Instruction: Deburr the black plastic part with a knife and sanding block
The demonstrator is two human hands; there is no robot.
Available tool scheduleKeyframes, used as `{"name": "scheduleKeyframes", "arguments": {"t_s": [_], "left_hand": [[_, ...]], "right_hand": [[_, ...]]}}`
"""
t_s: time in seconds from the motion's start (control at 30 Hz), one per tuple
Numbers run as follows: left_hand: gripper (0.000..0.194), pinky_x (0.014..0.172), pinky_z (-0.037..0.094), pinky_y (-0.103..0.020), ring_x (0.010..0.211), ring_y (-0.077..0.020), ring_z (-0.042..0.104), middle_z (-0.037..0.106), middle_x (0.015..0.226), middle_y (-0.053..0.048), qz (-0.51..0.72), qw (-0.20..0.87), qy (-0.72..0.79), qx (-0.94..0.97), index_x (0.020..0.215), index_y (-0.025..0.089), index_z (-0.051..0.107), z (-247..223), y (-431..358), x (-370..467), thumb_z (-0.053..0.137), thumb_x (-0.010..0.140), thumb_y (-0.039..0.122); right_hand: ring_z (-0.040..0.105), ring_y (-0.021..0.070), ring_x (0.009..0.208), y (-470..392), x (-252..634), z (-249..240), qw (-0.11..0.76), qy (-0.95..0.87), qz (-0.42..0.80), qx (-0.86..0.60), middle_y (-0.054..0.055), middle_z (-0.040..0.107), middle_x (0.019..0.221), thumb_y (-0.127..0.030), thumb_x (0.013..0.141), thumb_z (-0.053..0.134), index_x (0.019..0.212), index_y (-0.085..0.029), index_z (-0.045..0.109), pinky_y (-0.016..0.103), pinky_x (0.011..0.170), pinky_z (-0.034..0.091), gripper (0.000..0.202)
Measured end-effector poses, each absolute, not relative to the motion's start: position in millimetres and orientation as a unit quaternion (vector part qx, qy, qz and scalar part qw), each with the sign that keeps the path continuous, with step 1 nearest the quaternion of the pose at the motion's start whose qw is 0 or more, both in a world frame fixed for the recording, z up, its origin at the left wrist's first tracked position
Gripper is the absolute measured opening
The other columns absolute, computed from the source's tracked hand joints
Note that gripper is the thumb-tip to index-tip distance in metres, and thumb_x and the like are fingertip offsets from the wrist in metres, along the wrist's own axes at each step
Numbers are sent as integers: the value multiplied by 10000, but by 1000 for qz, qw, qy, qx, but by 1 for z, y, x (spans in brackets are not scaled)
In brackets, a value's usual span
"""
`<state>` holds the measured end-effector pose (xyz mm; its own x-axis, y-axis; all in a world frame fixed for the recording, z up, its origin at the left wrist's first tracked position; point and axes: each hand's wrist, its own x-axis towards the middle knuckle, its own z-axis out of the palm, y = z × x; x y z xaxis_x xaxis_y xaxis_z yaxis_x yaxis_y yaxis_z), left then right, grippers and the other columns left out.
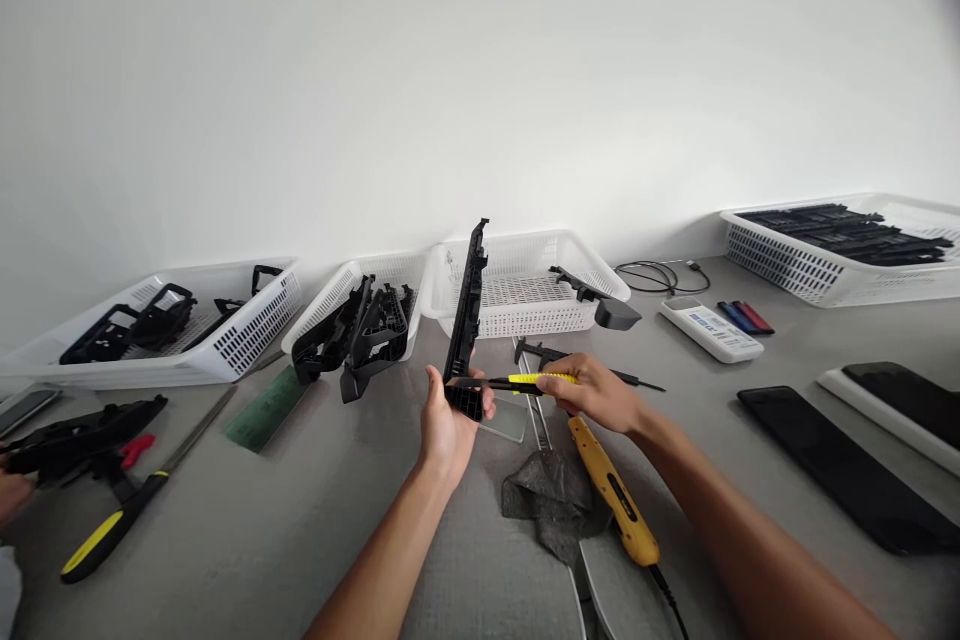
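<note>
A long black plastic part (468,295) stands nearly upright in my left hand (442,435), whose fingers and thumb close around its lower end. My right hand (600,393) grips a yellow-and-black utility knife (525,381). The knife's blade lies across the lower part of the black piece, seemingly against it; exact contact is hard to make out. Below my right hand are a yellow corded tool (615,490) and a crumpled dark cloth (551,500). Partly behind the right hand lies a black caliper (536,352).
White baskets with black parts line the back: a left basket (247,330), a narrow basket (322,305), a middle basket (517,320) and a right basket (817,270). A yellow-handled file (112,530), calculator (711,328) and black phone (840,460) lie around. Another person's hand (11,495) shows far left.
</note>
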<state>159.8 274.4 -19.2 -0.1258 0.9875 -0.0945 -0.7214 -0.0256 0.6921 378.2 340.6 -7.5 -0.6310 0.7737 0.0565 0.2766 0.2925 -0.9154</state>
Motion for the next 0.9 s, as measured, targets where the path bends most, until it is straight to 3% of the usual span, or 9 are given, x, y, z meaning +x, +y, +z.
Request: {"name": "scheduleKeyframes", "arguments": {"t_s": [0.23, 0.37, 0.53, 0.67, 0.9], "left_hand": [[610, 448, 369, -257, 577, -146, 538, 621, 839, -64, 645, 659, 313, 225, 861, 120, 665, -17, 272, 159, 547, 944, 713], [560, 426, 365, -242, 602, -146, 547, 620, 838, -54, 656, 653, 317, 205, 886, 131, 664, -15, 273, 158, 575, 950, 680], [515, 424, 379, -234, 681, -169, 569, 598, 808, -54, 671, 643, 320, 187, 928, 129, 674, -12, 273, 157, 552, 989, 625], [423, 440, 399, -237, 733, -183, 572, 584, 810, -39, 675, 648, 305, 180, 1005, 160, 666, -8, 272, 157, 618, 972, 579], [415, 449, 407, -240, 755, -180, 562, 539, 797, -21, 683, 639, 309, 171, 1042, 172, 646, -8, 274, 154, 517, 1026, 566]], "right_hand": [[354, 117, 549, 340, 379, -5, 275, -772, 466, -334, -28, 440, 574, -633, 938, 574, 630, -196, 504, 279, 531, 237, 539], [346, 115, 549, 340, 380, -3, 253, -779, 471, -326, -29, 441, 581, -641, 918, 591, 627, -197, 507, 278, 528, 233, 537], [353, 119, 552, 340, 383, 0, 284, -772, 454, -343, -27, 436, 577, -630, 923, 578, 622, -205, 486, 278, 525, 237, 529], [332, 111, 537, 338, 384, 4, 246, -774, 488, -319, -31, 418, 576, -626, 915, 577, 619, -199, 512, 279, 508, 226, 524], [328, 116, 558, 340, 386, 5, 252, -787, 459, -328, -26, 414, 594, -609, 915, 574, 616, -197, 514, 287, 528, 217, 513]]}}
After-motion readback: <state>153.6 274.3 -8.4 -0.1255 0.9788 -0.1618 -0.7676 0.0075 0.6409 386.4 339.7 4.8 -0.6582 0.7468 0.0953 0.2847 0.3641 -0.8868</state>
